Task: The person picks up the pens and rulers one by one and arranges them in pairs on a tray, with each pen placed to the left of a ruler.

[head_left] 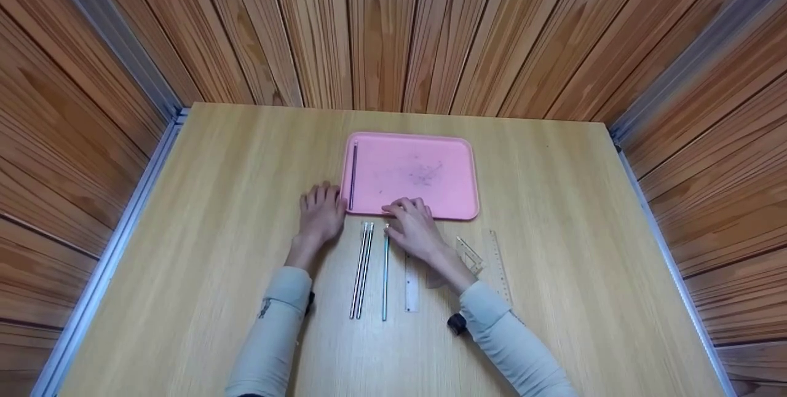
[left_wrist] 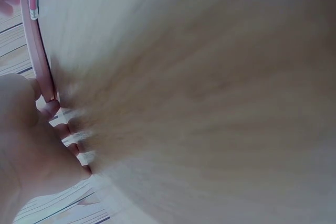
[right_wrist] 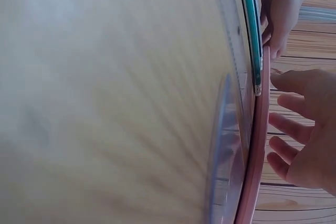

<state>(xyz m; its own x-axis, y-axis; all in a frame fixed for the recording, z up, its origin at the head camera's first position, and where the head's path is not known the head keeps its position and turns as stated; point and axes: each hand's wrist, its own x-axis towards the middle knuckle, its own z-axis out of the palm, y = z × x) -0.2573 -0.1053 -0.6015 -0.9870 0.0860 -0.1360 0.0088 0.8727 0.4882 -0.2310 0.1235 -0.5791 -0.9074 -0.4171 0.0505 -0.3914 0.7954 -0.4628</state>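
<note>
A pink tray (head_left: pixel 418 176) lies on the table with one dark pencil (head_left: pixel 353 176) along its left side. My left hand (head_left: pixel 321 216) rests on the table against the tray's left edge, fingers stretched forward. Over the tray's near edge is my right hand (head_left: pixel 415 230), its fingers loosely bent and spread. In the right wrist view nothing shows between those fingers. The right thumb is close to the eraser end of a teal pencil (head_left: pixel 385 280); whether they touch I cannot tell. Two striped pencils (head_left: pixel 361 271) lie side by side left of the teal one.
A clear ruler (head_left: pixel 412 292) lies partly under my right hand. Beside it is a clear curved piece (right_wrist: pixel 218 150), like a protractor. Further right lie a clear set square (head_left: pixel 470 255) and another clear ruler (head_left: pixel 500 268). Wooden walls (head_left: pixel 375 34) enclose the table.
</note>
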